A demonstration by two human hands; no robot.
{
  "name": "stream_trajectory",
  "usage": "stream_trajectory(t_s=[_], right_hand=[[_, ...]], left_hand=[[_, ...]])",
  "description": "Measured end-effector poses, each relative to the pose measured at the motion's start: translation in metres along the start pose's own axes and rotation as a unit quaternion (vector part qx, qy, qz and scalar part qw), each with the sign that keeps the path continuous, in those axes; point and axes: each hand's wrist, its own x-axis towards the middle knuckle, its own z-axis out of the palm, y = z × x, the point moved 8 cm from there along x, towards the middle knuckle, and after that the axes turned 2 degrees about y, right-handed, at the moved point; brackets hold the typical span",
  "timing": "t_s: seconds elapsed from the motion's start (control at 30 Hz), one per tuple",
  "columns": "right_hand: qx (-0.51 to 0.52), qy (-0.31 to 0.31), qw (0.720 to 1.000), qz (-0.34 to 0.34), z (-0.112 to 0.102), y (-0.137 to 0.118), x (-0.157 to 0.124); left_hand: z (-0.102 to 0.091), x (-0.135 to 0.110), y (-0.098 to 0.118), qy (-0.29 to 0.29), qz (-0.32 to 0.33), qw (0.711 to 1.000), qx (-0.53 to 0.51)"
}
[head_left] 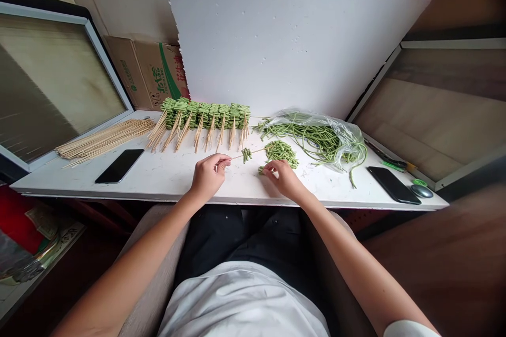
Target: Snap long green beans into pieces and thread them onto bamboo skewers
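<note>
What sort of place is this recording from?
Probably a makeshift food-prep spot in a back room: a white bench holds rows of skewered green bean pieces, a plastic bag of long beans, and a cardboard box leans behind it.

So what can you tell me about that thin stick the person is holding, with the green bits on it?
It's a slender, pale skewer, probably bamboo, straight and smooth-looking. The person's left hand pinches it near one end, holding it almost level above the white tabletop. A few short pieces of cut green bean sit threaded together along it, while the rest stays bare. Its far end points toward a pile of cut beans; I can't tell whether it touches them.
</note>
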Motion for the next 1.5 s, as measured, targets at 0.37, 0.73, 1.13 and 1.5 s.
stream_trajectory(t_s=[0.37,0.73,1.13,1.5], right_hand=[[0.49,0.038,0.852,0.181,-0.017,0.033,0.005],[0.599,0.03,0.777,0.189,-0.009,0.019,0.001],[0.613,0.042,0.759,0.214,-0.005,0.018,0.0],[0.613,0.047,0.758,0.22,-0.001,0.02,0.0]], left_hand=[[-0.008,0.0,0.018,0.028,0.083,0.993,0.08],[-0.014,-0.001,0.035,0.036,0.163,0.978,0.123],[-0.011,-0.003,0.034,0.035,0.148,0.981,0.118],[-0.008,-0.003,0.031,0.029,0.135,0.983,0.12]])
